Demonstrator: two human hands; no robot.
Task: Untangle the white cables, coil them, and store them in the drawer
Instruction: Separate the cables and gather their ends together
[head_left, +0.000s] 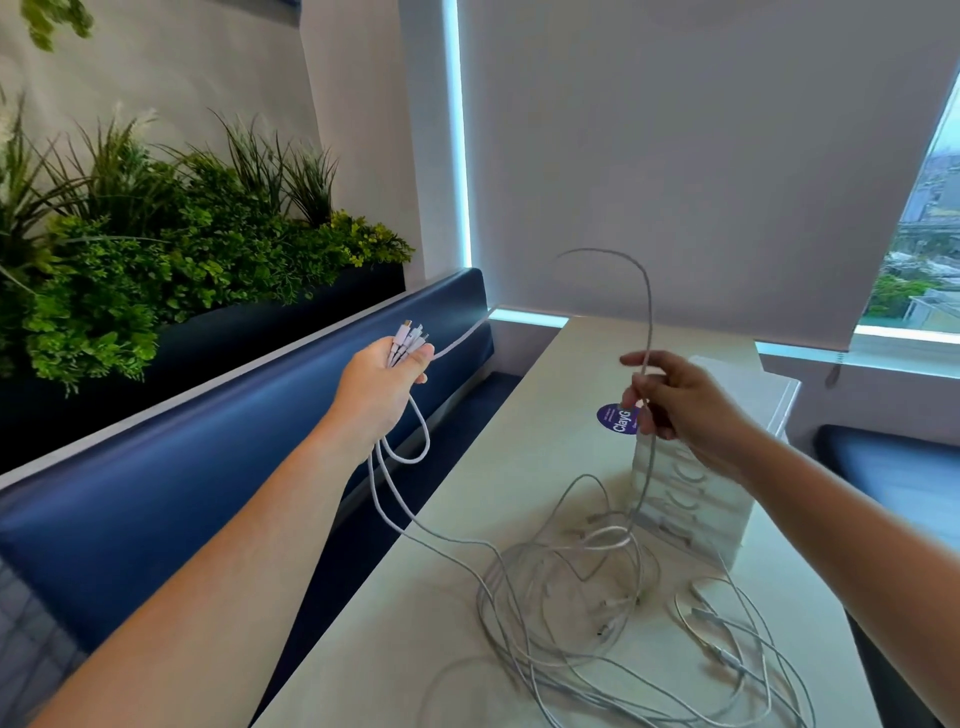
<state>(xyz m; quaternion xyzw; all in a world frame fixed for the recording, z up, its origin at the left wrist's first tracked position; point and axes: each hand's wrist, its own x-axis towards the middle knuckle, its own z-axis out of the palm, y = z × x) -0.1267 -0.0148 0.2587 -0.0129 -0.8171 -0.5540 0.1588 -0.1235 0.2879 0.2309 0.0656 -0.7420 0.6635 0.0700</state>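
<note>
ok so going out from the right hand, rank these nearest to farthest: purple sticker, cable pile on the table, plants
1. purple sticker, just left of the right hand, by its fingertips
2. cable pile, below the hand on the table
3. plants, far left, behind the blue bench

**Both arms extended, both gripping**

We record the left hand (385, 384) held out past the left edge of the table (519, 457), forearm bare and straight, fingers curled round a bundle of cable ends (408, 340). The right hand (680, 410) hovers above the table's far half, forearm bare, fingers pinching a single cable strand (645, 322).
</note>
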